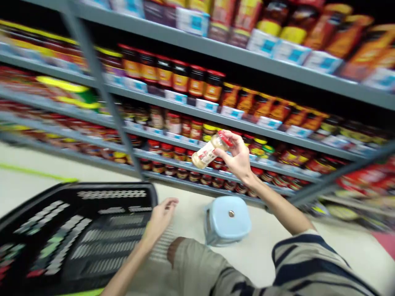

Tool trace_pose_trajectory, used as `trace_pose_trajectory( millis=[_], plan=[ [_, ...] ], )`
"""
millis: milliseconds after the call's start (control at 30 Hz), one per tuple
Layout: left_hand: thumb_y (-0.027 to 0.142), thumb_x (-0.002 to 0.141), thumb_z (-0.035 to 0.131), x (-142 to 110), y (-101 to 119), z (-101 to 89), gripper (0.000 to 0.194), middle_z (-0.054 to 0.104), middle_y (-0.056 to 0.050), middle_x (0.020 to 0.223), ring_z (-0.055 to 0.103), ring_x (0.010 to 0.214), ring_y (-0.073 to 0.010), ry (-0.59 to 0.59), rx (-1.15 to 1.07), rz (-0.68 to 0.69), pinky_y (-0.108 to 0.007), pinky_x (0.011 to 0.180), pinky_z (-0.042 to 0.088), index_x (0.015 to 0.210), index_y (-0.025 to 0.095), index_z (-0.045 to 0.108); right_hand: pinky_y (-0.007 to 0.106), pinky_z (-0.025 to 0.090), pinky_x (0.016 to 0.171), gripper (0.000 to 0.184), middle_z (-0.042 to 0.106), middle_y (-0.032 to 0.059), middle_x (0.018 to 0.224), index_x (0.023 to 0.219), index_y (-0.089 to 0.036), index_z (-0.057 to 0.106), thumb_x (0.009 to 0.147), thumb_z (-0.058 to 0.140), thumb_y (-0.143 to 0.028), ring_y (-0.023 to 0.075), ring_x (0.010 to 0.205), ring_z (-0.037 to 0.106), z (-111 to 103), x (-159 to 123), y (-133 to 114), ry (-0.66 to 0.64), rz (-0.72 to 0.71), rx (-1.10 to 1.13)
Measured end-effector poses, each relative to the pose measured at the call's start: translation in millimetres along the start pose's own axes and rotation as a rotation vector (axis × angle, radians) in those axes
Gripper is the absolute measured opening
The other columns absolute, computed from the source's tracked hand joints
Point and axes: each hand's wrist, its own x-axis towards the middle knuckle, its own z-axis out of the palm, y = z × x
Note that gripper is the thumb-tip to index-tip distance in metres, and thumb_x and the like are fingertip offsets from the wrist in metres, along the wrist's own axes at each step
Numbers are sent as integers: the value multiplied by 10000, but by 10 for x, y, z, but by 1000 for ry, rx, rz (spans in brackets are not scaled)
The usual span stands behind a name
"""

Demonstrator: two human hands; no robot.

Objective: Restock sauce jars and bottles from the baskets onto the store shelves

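My right hand (237, 158) is closed around a glass jar (207, 155) near its red lid. The jar is tilted, has a white and red label, and its contents look pale. It is held out in front of the lower shelves, apart from them. My left hand (162, 217) hangs low over the right end of a black basket (115, 186), its fingers curled and slightly blurred. Whether anything sits in those fingers I cannot make out.
Long grey shelves (173, 107) hold rows of jars, bottles and packets. A light blue stool (230, 218) stands on the pale floor between me and the shelves. Grey posts (108, 94) rise along the shelf front. Some coloured items lie at the basket's left.
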Motion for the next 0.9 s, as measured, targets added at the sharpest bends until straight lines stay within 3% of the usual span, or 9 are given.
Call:
trace_pose_trajectory(
  millis=[167,267,333,467,567,633,733,800,900],
  plan=[
    [602,985,601,157,153,406,454,822,-89,1253,792,1081,-288,-92,117,10,-351,819,630,1205,237,757,736,410,1299,436,551,140,1664,1346,-329,629,968,794,-470,366,1608,467,-1962,-570,154,-190,-68,-559],
    [554,1006,617,188,819,980,408,826,-93,1233,777,1113,-285,-123,88,160,-391,964,621,1189,224,772,770,389,1289,394,564,161,1650,1321,-301,628,985,763,-455,368,1622,448,-2790,-683,427,-177,-92,-675],
    [483,1026,628,282,1441,1521,346,826,-92,1233,767,1136,-274,-198,37,314,-422,1085,578,1186,222,789,761,384,1297,389,553,172,1660,1321,-278,627,996,742,-457,365,1633,430,-3107,-699,596,-136,-100,-692],
    [470,1040,658,634,2586,2602,380,789,-133,1355,762,1174,-268,-188,-236,354,-440,1116,572,1287,204,768,711,438,1288,491,526,185,1686,1366,-244,630,979,764,-516,383,1614,457,-3336,-735,670,2,17,-607],
    [546,976,768,801,3082,3044,645,624,-167,1610,617,1461,-310,-225,-418,275,-461,1232,494,1511,209,640,580,572,1211,628,600,164,1622,1406,-243,630,913,838,-572,360,1501,596,-3342,-764,591,107,131,-309],
    [613,954,778,790,3246,3120,740,622,-185,1605,647,1426,-320,-418,-560,177,-434,1154,560,1540,194,608,520,624,1157,632,698,138,1498,1366,-243,659,880,870,-588,329,1379,693,-3310,-786,559,130,212,-90],
    [665,957,746,627,3338,3083,687,788,-185,1287,786,872,-220,-684,-767,-12,-329,739,645,1402,147,678,506,603,1193,695,726,131,1451,1376,-240,662,849,890,-631,311,1359,704,-3225,-885,549,182,326,97],
    [657,953,755,500,3335,3076,617,814,-146,1122,697,654,-146,-682,-874,-95,-280,593,588,1286,139,713,507,571,1236,789,657,140,1562,1474,-255,601,861,861,-678,301,1431,658,-3155,-1018,541,218,394,182],
    [649,974,731,389,3276,3156,543,807,-122,1094,672,650,-124,-622,-980,-131,-264,592,575,1175,145,734,512,593,1212,794,657,153,1564,1487,-249,588,871,856,-673,292,1382,696,-3059,-1262,519,166,509,313]
  ],
)
